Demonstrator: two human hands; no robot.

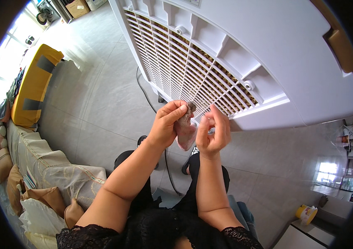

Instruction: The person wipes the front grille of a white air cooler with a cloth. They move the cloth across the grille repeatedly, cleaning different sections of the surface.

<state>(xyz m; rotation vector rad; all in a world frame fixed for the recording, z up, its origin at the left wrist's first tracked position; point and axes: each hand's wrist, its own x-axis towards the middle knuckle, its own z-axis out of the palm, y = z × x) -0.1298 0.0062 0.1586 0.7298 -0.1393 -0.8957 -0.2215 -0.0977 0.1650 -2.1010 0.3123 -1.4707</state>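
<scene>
My left hand (167,125) pinches a small pinkish cloth (185,133) between thumb and fingers. Grey, dirty-looking patches show on the cloth, and a dark grey clump (191,107) sits at its top by my fingertips. Just to the right, my right hand (214,132) is raised with its fingers loosely curled and apart, and I see nothing in it. Both hands are in front of the slatted grille (184,62) of a large white appliance (284,50). Behind the slats lies a tan, honeycomb-like pad.
A black cord (166,166) runs over the grey tile floor (89,83) near my feet. On the left stand a yellow padded piece (35,85) and a seat draped with pale cloth (56,162). A yellow tub (306,213) is at the lower right.
</scene>
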